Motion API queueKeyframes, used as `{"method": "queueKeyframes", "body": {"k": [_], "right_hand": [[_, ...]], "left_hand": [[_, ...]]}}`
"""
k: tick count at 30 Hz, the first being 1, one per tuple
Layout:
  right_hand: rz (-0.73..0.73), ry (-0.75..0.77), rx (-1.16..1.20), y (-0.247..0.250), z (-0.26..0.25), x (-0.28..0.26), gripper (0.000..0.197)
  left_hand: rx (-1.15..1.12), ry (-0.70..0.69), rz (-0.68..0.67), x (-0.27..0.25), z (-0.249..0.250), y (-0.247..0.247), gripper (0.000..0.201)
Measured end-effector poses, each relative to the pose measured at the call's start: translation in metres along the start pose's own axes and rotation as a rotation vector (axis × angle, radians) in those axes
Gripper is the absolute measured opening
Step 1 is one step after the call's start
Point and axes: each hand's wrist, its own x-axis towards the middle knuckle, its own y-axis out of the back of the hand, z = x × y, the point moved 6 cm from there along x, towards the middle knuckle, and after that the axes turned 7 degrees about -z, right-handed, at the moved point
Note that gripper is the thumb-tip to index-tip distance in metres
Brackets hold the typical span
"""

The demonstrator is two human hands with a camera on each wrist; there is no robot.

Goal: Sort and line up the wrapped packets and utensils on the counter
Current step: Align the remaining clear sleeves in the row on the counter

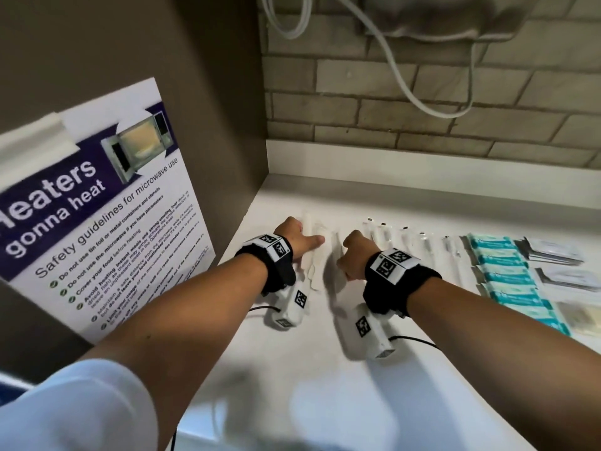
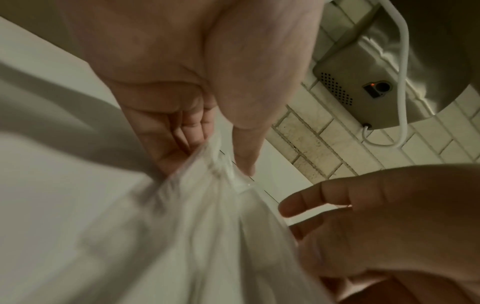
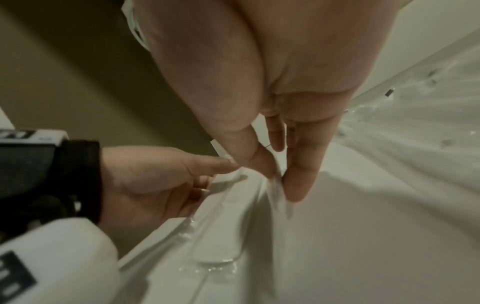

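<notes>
Nearest to the camera in the head view is a white sleeve (image 1: pixel 74 405) at the lower left, and both forearms reach from there over the white bench (image 1: pixel 292 385). At the far left a microwave safety poster (image 1: pixel 107 203) leans on the brown side wall. Next comes the left hand (image 1: pixel 297 237): its fingers are curled down and pinch the top of a clear wrapped utensil packet (image 1: pixel 312 255); the left wrist view shows the crinkled wrapper (image 2: pixel 215 164) gathered between thumb and fingers. Just beside it, the right hand (image 1: pixel 353 255) pinches another wrapped utensil (image 1: pixel 335 265) between thumb and forefinger, as the right wrist view shows (image 3: pixel 276 185). I judge that the two hands hold these last packets by the upper end so that they can be laid straight and parallel, closing the left end of the row. To the right, a row of wrapped utensils (image 1: pixel 406 249) lies already side by side on the bench, then a column of teal packets (image 1: pixel 507 275), and at the far right some grey sachets (image 1: pixel 556 252), which are too blurred to read. These groups look sorted by kind.
</notes>
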Motion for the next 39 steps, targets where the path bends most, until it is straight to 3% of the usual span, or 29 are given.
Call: {"method": "queueKeyframes", "body": {"k": [2, 4, 8, 14, 19, 23, 26, 29, 35, 39], "right_hand": [[0.017, 0.006, -0.109, 0.0, 0.0, 0.001, 0.047], [0.019, 0.011, -0.232, -0.002, 0.001, 0.005, 0.033], [0.056, 0.068, -0.37, -0.002, -0.012, 0.004, 0.016], [0.009, 0.27, -0.455, -0.013, -0.038, -0.008, 0.062], [0.002, 0.2, -0.53, -0.012, -0.029, -0.005, 0.051], [0.01, 0.204, -0.522, -0.006, -0.025, -0.006, 0.046], [-0.039, 0.27, -0.494, -0.01, -0.026, -0.011, 0.038], [-0.084, 0.264, -0.539, -0.016, -0.025, -0.013, 0.028], [-0.052, 0.242, -0.58, -0.015, -0.029, -0.008, 0.042], [-0.053, 0.319, -0.589, -0.019, -0.038, -0.012, 0.048]], "left_hand": [[0.026, -0.009, -0.03, 0.005, -0.003, 0.001, 0.029], [0.008, -0.007, -0.05, 0.008, -0.008, 0.003, 0.006], [0.074, -0.01, -0.069, 0.01, -0.017, 0.019, 0.028], [0.303, 0.04, 0.033, 0.01, -0.035, 0.047, 0.045], [0.514, -0.015, 0.061, -0.003, -0.032, 0.038, 0.06], [0.654, -0.225, -0.163, -0.02, -0.015, -0.001, 0.061], [0.752, -0.174, -0.261, -0.02, -0.026, -0.016, 0.073], [0.798, -0.181, -0.229, -0.018, -0.024, -0.008, 0.071], [0.774, -0.084, -0.2, -0.007, -0.032, 0.011, 0.063], [0.815, -0.124, -0.209, -0.003, -0.024, 0.009, 0.052]]}}
